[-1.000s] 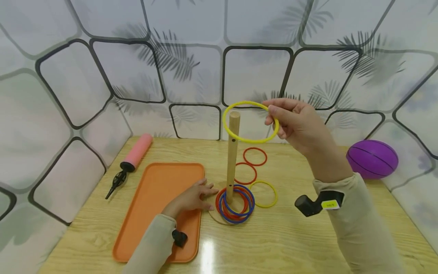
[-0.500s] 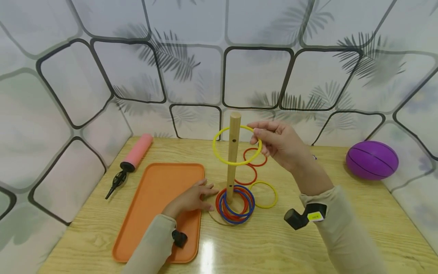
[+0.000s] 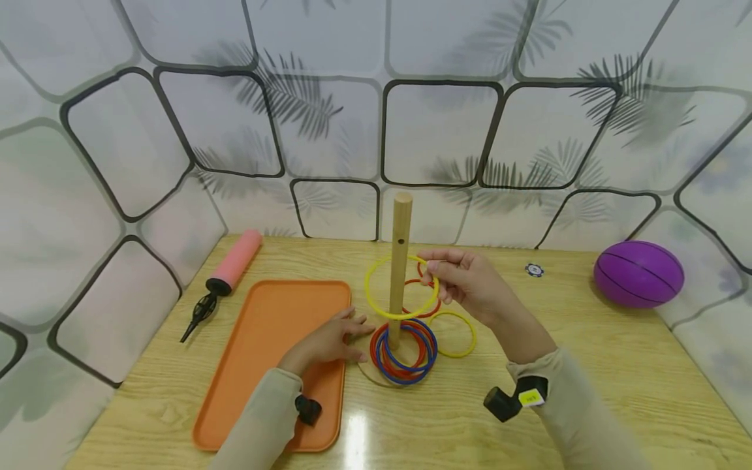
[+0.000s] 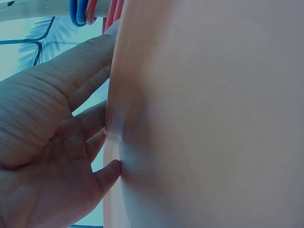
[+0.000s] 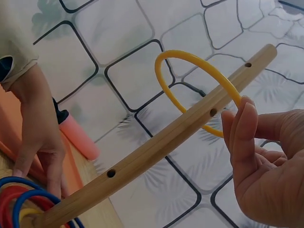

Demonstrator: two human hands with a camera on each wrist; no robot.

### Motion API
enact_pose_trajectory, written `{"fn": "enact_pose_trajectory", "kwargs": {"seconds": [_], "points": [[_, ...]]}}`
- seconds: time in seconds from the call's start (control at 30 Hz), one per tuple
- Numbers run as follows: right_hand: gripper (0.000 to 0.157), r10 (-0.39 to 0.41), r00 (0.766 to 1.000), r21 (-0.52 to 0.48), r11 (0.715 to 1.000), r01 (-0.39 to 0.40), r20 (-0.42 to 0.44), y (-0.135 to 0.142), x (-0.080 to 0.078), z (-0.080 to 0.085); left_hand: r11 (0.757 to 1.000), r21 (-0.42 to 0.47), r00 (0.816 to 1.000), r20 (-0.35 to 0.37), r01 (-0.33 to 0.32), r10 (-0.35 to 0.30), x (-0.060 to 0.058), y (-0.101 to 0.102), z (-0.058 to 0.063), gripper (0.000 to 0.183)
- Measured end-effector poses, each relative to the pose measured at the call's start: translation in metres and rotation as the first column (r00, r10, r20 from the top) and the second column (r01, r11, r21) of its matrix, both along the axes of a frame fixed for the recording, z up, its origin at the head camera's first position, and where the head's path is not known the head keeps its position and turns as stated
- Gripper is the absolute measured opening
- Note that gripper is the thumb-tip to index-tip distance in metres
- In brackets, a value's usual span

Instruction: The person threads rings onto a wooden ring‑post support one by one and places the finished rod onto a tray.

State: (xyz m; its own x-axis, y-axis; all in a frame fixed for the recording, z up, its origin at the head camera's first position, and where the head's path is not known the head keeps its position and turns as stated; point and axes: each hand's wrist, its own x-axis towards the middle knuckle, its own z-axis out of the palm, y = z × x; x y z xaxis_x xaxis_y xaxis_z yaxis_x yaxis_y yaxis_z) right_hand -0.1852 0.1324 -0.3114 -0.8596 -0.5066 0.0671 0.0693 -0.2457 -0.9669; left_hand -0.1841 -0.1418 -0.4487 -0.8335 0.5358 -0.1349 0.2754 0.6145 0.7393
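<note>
Pinching yellow ring [image 5: 191, 56] around post [image 3: 399, 261] with right hand [image 3: 470, 284]; loosely spreading empty left hand [image 3: 329, 336] beside ring pile [image 3: 434, 344]. Seemingly done: stacking those; remaining: lowering held one, adding three loose rings [image 3: 474, 337].

pink pump [image 3: 220, 285] L | purp ball [image 3: 639, 274] R | chip [image 3: 534, 269] nr ball

head: above, facing forward-down | left wrist: close-up, probably tray [image 3: 276, 313] | right wrist: near; peg [image 5: 156, 144] shared with head
</note>
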Motion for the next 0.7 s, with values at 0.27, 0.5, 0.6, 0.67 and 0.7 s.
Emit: {"fn": "enact_pose_trajectory", "kwargs": {"seconds": [0.27,0.5,0.6,0.67,0.7], "points": [[0.026,-0.014,0.999,0.096,0.995,0.009,0.047,0.000,0.004,-0.037,0.999,-0.003,0.999,0.020,-0.035,0.035,0.000,0.000,-0.001,0.055],[0.034,-0.042,0.992,0.158,0.987,0.023,0.118,0.007,0.003,-0.075,1.000,-0.005,0.999,0.024,-0.029,0.029,0.000,0.000,0.000,0.055],[0.039,-0.057,0.987,0.193,0.981,0.027,0.149,0.012,0.004,-0.089,1.000,-0.002,1.000,0.018,-0.024,0.024,0.000,0.000,0.001,0.057],[0.043,-0.063,0.986,0.211,0.977,0.029,0.156,0.014,0.004,-0.098,1.000,-0.005,1.000,0.014,-0.019,0.019,0.001,0.001,0.002,0.057],[0.044,-0.065,0.985,0.218,0.975,0.029,0.160,0.014,0.005,-0.102,1.000,-0.006,1.000,0.011,-0.019,0.019,0.001,0.001,0.002,0.057]]}}
